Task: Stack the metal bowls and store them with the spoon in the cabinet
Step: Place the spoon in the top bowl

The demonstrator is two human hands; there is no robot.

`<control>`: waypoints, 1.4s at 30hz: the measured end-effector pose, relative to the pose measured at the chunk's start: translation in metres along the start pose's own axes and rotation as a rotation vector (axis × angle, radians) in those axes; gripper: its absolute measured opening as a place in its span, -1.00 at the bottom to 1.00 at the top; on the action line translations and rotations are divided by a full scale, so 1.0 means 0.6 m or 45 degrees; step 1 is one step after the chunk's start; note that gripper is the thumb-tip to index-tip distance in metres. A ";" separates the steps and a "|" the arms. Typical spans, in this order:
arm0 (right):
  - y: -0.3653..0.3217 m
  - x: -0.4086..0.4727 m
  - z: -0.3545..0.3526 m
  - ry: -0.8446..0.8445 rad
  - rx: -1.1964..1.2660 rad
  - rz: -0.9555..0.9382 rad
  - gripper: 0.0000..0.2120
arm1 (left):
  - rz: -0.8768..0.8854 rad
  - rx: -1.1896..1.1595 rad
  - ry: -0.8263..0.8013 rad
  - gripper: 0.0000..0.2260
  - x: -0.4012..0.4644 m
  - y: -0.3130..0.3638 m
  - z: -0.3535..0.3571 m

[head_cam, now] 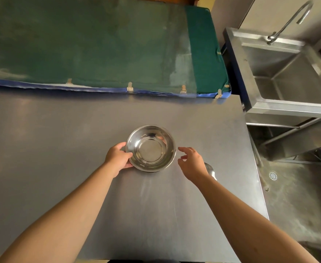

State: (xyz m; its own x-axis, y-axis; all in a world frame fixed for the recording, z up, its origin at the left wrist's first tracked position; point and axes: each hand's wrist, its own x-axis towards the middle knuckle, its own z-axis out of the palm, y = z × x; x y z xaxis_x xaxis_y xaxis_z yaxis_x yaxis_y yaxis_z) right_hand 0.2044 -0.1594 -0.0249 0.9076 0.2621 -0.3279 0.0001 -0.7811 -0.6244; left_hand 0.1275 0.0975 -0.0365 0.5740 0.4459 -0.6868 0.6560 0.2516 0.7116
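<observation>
A shiny metal bowl stands upright on the steel table, and a second rim showing under it suggests a nested stack. My left hand grips the bowl's left rim, thumb on the edge. My right hand hovers just right of the bowl with fingers spread, not touching it. A metal spoon lies on the table behind my right wrist, mostly hidden by it. No cabinet is in view.
A green padded mat with a blue edge lies beyond the table's far side. A steel sink with a tap stands at the right. The table's right edge drops to a wet floor with a drain.
</observation>
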 end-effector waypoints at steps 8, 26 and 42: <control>0.069 -0.047 -0.039 0.128 -0.064 0.054 -0.65 | -0.015 -0.033 -0.020 -0.45 -0.033 -0.025 0.048; 0.193 -0.108 -0.083 0.065 -0.505 0.360 -0.78 | -0.047 -0.091 -0.084 -0.46 -0.080 -0.062 0.125; 0.182 -0.099 -0.099 0.092 -0.394 0.464 -0.82 | -0.082 -0.123 -0.131 -0.42 -0.095 -0.059 0.114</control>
State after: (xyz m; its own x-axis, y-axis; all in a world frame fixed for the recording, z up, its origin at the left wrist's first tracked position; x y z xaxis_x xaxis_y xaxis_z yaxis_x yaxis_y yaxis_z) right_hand 0.1753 -0.2938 -0.0312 0.8984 -0.0917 -0.4295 -0.2087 -0.9496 -0.2339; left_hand 0.1052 0.0044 -0.0327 0.5827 0.3374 -0.7393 0.6454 0.3607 0.6733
